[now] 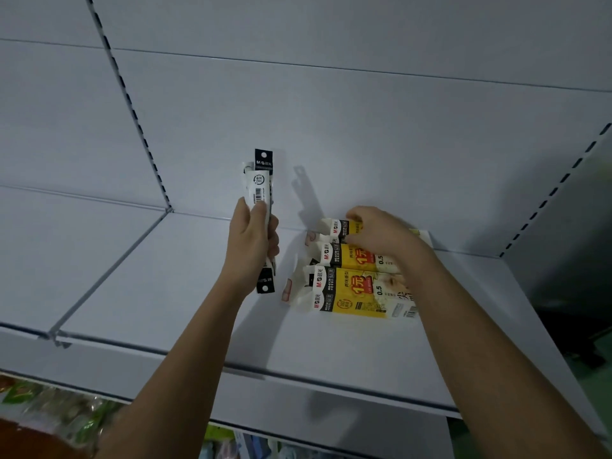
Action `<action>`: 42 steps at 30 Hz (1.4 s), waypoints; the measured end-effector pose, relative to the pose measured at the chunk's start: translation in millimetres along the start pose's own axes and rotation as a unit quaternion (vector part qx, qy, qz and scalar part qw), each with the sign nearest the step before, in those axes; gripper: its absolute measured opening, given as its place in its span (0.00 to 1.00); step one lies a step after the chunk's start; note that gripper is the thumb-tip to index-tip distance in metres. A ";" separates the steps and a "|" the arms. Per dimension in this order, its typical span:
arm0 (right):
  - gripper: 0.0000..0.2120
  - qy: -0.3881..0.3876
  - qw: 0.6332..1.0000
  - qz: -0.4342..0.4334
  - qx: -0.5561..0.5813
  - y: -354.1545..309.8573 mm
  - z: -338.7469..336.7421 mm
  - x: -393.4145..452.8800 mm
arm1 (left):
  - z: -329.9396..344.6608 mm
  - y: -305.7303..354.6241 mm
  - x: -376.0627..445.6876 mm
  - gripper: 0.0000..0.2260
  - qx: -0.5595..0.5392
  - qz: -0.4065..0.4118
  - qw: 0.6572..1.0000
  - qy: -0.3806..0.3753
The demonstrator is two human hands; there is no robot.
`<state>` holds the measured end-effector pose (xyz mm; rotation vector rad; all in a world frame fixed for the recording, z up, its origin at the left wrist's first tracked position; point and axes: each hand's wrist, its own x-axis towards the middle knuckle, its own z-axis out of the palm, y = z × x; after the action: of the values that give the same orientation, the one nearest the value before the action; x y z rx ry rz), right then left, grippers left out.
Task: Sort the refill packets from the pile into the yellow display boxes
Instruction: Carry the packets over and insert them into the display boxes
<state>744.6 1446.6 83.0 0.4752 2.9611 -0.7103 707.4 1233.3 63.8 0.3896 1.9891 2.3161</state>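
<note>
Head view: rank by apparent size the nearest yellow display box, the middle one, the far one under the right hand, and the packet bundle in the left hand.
1. Nearest yellow display box
2. Packet bundle, long but narrow; close call with the nearest box
3. Middle box
4. Far box, mostly hidden by the right hand, so unsure

Both arms reach forward, left hand (250, 241) clenched, right hand (381, 231) curled downward.

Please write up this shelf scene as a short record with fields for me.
Surface: white metal shelf
Left hand: grips a bundle of slim black-and-white refill packets, held upright above the shelf
Right hand: rests on the rearmost box
Boxes: three yellow-and-white cardboard display boxes lying side by side by the back panel
</note>
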 end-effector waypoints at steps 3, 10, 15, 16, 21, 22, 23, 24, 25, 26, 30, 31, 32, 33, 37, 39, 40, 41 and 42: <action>0.25 -0.032 0.998 -0.015 -0.044 -7.4 -5.8 8.7 | 8.8 6.3 -0.5 0.04 0.000 -0.003 1.000 0.002; 0.26 0.043 0.987 -0.127 0.088 -8.2 -14.8 -2.3 | 24.8 53.0 1.7 0.06 0.018 0.100 0.994 0.028; 0.26 0.107 0.943 -0.165 0.269 -15.2 -22.4 -18.0 | 32.7 87.6 21.4 0.06 -0.044 0.174 0.980 0.082; 0.26 0.109 0.935 -0.168 0.292 -15.5 -22.4 -20.7 | 34.2 92.4 24.9 0.06 -0.064 0.174 0.978 0.091; 0.22 0.119 0.914 -0.187 0.340 -11.3 -13.6 -28.3 | 46.7 110.5 27.1 0.05 -0.117 0.221 0.963 0.101; 0.22 0.121 0.912 -0.189 0.343 -9.4 -10.4 -28.6 | 50.1 112.2 26.0 0.05 -0.108 0.234 0.961 0.101; 0.22 0.125 0.911 -0.189 0.344 -7.6 -8.1 -29.0 | 53.5 112.8 24.5 0.05 -0.094 0.242 0.960 0.100; 0.22 0.128 0.911 -0.188 0.345 -6.7 -6.3 -29.2 | 57.2 112.9 23.4 0.05 -0.077 0.248 0.961 0.100; 0.22 0.129 0.911 -0.187 0.345 -6.5 -5.6 -29.9 | 59.9 111.9 22.9 0.05 -0.063 0.249 0.961 0.101; 0.22 0.129 0.911 -0.186 0.345 -6.7 -5.2 -29.9 | 62.8 110.5 22.4 0.05 -0.051 0.248 0.962 0.103; 0.22 0.133 0.914 -0.183 0.338 -8.8 -4.1 -31.8 | 69.4 102.5 18.7 0.08 0.036 0.252 0.960 0.120; 0.22 0.136 0.913 -0.182 0.339 -9.5 -3.3 -31.9 | 69.4 100.1 17.2 0.08 0.060 0.258 0.956 0.126; 0.23 0.140 0.912 -0.181 0.341 -10.1 -2.2 -31.5 | 69.0 97.6 15.6 0.08 0.081 0.263 0.952 0.132; 0.23 0.143 0.911 -0.181 0.342 -11.4 -1.4 -31.6 | 68.8 95.3 14.3 0.08 0.102 0.268 0.948 0.138; 0.24 0.145 0.909 -0.180 0.347 -16.6 -0.8 -31.6 | 70.4 89.7 10.7 0.13 0.171 0.272 0.937 0.136; 0.23 0.142 0.909 -0.181 0.348 -17.8 -0.9 -30.1 | 71.5 89.5 10.4 0.17 0.203 0.280 0.930 0.122; 0.23 0.141 0.909 -0.179 0.350 -18.7 -0.9 -29.1 | 72.5 89.7 10.6 0.19 0.217 0.287 0.926 0.110; 0.22 0.140 0.908 -0.178 0.353 -19.6 -0.9 -28.2 | 73.6 89.6 10.7 0.20 0.232 0.294 0.923 0.094; 0.22 0.141 0.906 -0.177 0.357 -20.3 -0.5 -26.6 | 75.1 89.4 10.5 0.22 0.251 0.297 0.918 0.075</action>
<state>763.6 1422.2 95.6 0.0445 2.9732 -1.9437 725.0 1293.3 163.0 0.9975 2.8714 2.1051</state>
